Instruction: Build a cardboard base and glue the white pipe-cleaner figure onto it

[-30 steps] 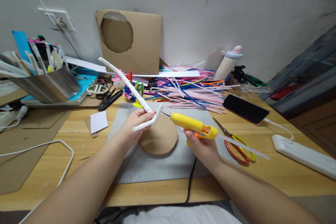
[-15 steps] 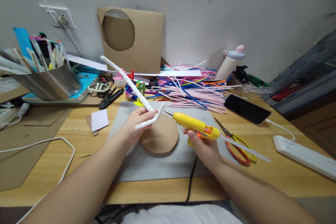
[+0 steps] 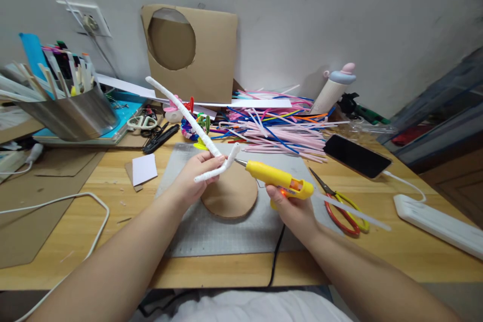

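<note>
My left hand is closed on a white wrapped stick that forks into short bent arms near my fingers. Its long end slants up to the left. In my right hand is a yellow hot glue gun, with a clear glue stick poking out of its back and a small red light on. The metal nozzle points left, at or very close to the bent arm of the white stick; whether they touch I cannot tell. Beneath lies a round cardboard disc on a grey cutting mat.
Red-and-yellow scissors lie to the right, near a phone and a white power strip. Behind are piled pipe cleaners and a cardboard sheet with a round hole. A metal holder full of sticks stands left.
The glue gun has shifted slightly left, bringing its nozzle closer to the white stick's bent arm. My left hand keeps nearly the same place. The whole view has tilted a little.
</note>
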Demonstrator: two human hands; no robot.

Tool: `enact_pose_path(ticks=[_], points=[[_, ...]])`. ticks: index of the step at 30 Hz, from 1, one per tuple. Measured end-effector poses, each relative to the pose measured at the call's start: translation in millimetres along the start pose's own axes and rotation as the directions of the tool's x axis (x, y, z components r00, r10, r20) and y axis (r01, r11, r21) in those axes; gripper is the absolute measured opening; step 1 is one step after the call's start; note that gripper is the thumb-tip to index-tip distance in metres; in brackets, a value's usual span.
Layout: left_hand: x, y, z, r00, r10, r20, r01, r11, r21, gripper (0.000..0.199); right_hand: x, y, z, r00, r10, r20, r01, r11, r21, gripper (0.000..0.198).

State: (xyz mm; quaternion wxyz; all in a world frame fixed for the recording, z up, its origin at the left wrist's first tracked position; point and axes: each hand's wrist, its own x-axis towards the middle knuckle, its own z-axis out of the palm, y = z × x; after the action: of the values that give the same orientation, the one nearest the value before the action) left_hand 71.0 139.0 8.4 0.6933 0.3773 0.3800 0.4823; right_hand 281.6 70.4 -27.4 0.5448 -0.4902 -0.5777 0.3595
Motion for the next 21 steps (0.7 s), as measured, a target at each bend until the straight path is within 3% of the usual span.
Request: enact_pose_path(ticks=[12, 21], points=[[-0.1, 1.3, -1.7, 1.000, 0.014, 0.020, -0.014, 1.000, -0.025, 0.027, 3.2, -16.6, 6.1, 0.999, -0.001, 0.033, 0.004, 0.997, -0.076, 0.029], [-0.7, 2.9, -1.2, 1.000, 0.008, 0.013, -0.007, 0.999, -0.039, 0.028, 2.9, 0.7, 0.1, 0.992, -0.083, 0.100, 0.094, 0.989, -0.115, 0.022]])
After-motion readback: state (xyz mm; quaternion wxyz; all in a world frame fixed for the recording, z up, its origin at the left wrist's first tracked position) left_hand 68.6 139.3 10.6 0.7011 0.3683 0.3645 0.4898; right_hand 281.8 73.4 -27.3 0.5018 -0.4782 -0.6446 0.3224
